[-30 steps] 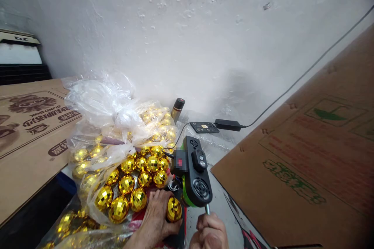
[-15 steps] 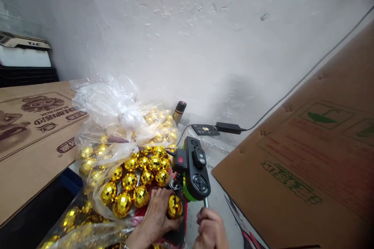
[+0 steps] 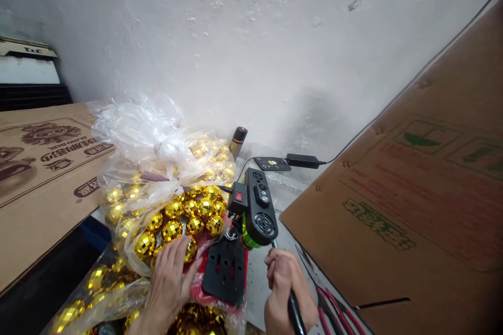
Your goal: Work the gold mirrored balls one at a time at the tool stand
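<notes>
My left hand (image 3: pixel 167 275) lies over mirrored gold balls (image 3: pixel 172 230) in an opened clear plastic bag (image 3: pixel 131 261), its fingers apart and touching the nearest ones. My right hand (image 3: pixel 288 288) is wrapped round a lever (image 3: pixel 295 314) with a black grip and metal shaft. The lever runs up to a small black device (image 3: pixel 261 209) with round vents and a bright green side; how they join is partly hidden. Below the device is a slotted black base plate (image 3: pixel 225 272) on a red surface, with no ball on it. More gold balls (image 3: pixel 196 319) lie below the plate.
A printed cardboard box (image 3: pixel 43 167) stands left, a larger one (image 3: pixel 412 193) right. Behind are a dark bottle (image 3: pixel 238 141), a black power adapter (image 3: pixel 303 160) with its cable, and the wall (image 3: pixel 275 63). Red-handled pliers (image 3: pixel 338 314) lie at lower right.
My left hand has moved left from the base plate to the bagged balls. The ball that was on the plate is gone from there. My right hand stays on the lever, with more grip showing.
</notes>
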Demonstrator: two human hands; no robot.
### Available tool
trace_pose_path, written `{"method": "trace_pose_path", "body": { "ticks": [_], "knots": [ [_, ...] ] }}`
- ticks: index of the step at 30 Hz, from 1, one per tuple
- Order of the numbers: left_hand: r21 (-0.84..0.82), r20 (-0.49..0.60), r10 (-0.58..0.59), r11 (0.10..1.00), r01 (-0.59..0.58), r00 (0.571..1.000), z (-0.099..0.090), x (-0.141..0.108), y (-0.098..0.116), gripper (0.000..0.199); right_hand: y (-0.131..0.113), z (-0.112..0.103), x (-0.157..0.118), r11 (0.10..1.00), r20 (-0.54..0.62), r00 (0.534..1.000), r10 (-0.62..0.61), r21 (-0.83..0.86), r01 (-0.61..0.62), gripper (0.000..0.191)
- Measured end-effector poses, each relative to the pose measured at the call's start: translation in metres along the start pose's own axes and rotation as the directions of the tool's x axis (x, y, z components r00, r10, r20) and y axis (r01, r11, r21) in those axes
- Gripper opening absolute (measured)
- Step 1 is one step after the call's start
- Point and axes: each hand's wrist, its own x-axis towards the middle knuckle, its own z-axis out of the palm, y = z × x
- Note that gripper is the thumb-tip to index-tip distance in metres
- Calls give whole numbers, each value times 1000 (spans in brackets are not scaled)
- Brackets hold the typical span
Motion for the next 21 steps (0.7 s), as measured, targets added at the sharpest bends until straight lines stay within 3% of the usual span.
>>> {"method": "trace_pose_path", "body": {
  "ticks": [4, 7, 9, 12, 16, 18, 21],
  "knots": [
    [236, 169, -25, 972, -16, 985, -13, 45, 8, 34, 5, -6, 0, 988, 104, 983, -154, -2, 155, 34],
    [262, 296, -35, 964, -46, 954, -15, 55, 12, 36, 7, -8, 0, 997, 100, 993, -68, -32, 72, 33],
    [167, 313, -48, 986, -5, 949, -15, 56, 17, 41, 5, -8, 1, 997, 93, 993, -67, -31, 70, 33],
    [-140, 327, -115, 976, 168, 938, -11, 57, 30, 46, -2, -7, 9, 988, 112, 983, -144, -43, 149, 35],
    [-417, 527, -206, 782, 462, 824, 0, 58, 50, 49, -13, -7, 26, 984, 116, 982, -149, -84, 160, 39],
    [-457, 565, -195, 735, 501, 802, 7, 56, 54, 49, -16, -7, 32, 983, 128, 981, -149, -86, 161, 40],
    [-442, 512, -159, 794, 417, 844, 17, 50, 54, 52, -17, -7, 35, 981, 148, 975, -165, -75, 178, 40]
  ]
}}
